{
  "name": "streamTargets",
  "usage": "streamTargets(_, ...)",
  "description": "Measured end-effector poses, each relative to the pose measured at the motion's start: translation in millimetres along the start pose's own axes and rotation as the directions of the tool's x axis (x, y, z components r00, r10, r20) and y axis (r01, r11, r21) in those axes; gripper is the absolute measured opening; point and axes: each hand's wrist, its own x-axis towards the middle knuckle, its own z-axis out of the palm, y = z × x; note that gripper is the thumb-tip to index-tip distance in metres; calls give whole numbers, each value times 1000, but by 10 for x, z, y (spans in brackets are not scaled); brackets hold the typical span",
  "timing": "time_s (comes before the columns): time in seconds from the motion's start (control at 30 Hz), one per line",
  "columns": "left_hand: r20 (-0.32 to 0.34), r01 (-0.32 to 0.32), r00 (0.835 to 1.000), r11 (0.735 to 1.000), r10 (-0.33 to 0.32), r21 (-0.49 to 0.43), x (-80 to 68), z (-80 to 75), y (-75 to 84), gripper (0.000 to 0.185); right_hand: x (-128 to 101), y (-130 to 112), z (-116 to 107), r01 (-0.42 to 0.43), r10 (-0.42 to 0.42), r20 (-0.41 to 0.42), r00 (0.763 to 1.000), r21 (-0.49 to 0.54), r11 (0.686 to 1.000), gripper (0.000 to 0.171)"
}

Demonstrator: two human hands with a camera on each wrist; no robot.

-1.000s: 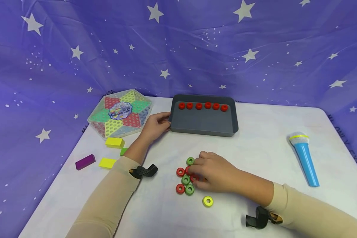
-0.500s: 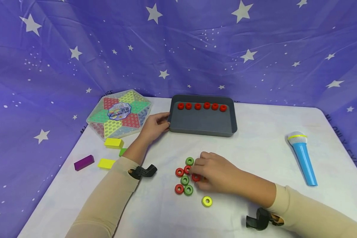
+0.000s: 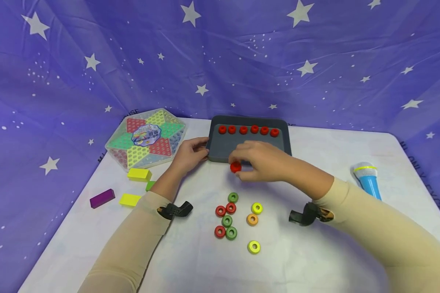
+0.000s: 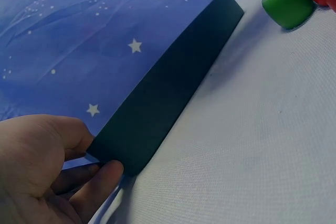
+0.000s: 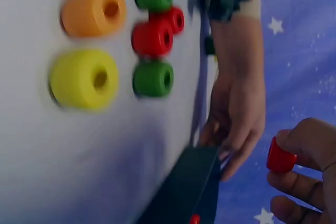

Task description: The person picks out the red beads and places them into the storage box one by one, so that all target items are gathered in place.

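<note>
My right hand [image 3: 265, 160] pinches a red bead [image 3: 236, 167] between thumb and fingertips, held just in front of the grey tray [image 3: 218, 146]. In the right wrist view the held red bead [image 5: 281, 157] shows up against the starry cloth. My left hand [image 3: 191, 155] grips the tray's left end, fingers at the side and a digit at the near corner; the left wrist view shows this on the dark tray wall [image 4: 168, 85]. Along the tray's far side runs a row of several red beads [image 3: 243, 130]. The right hand hides part of the tray's front.
Loose beads lie before the tray: red [image 3: 220, 232], green [image 3: 231, 233], yellow [image 3: 254, 247] and orange [image 3: 252, 219]. A Chinese checkers set [image 3: 146, 138] and yellow blocks [image 3: 139, 175] sit left, with a purple block [image 3: 102, 198]. A toy microphone [image 3: 368, 179] lies right.
My right hand has lifted a red bead from the loose group and carried it forward to the tray's front edge, uncovering a yellow and an orange bead. The left hand stays put.
</note>
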Motion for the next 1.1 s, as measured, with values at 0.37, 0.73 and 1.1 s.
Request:
streamTargets(0.37,5,10,1000,1000,-10,6,15,4,25,47,644,547,-127,-141,146,104,984,-54,989,26)
streamTargets(0.73,3,13,1000,1000,-13,4,-5,-19,39,48,1107,854,-1,-168,181,162,970,-91,982,28)
streamTargets(1.1,0,23,1000,1000,-23,0,-16,4,37,47,1316,852,315,-142,182,219,959,-186,972,26)
